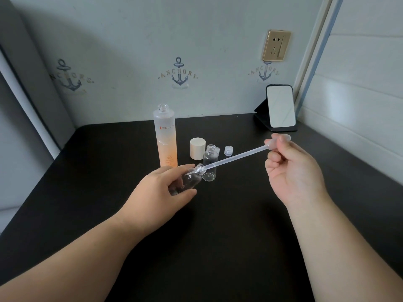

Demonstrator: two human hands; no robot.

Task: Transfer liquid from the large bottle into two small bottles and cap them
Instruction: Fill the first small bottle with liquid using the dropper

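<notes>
— Hands first: how are they placed?

— A small bottle (189,179) is gripped by the left hand (159,188) just in front of the large bottle (165,136), tilted so its open neck points right. A dropper (237,156) is pinched at its bulb by the right hand (292,168), raised to the right of the large bottle, palm turned inward.

— And the dropper's tip?

— It is pushed into the held bottle's neck. A second small bottle (209,163) is stood upright, uncapped, just right of the large bottle, with a cream cap (197,148) and a small clear cap (228,149) set behind it.

Pipette (237,156) tip inside tilted small bottle (192,178)
</notes>
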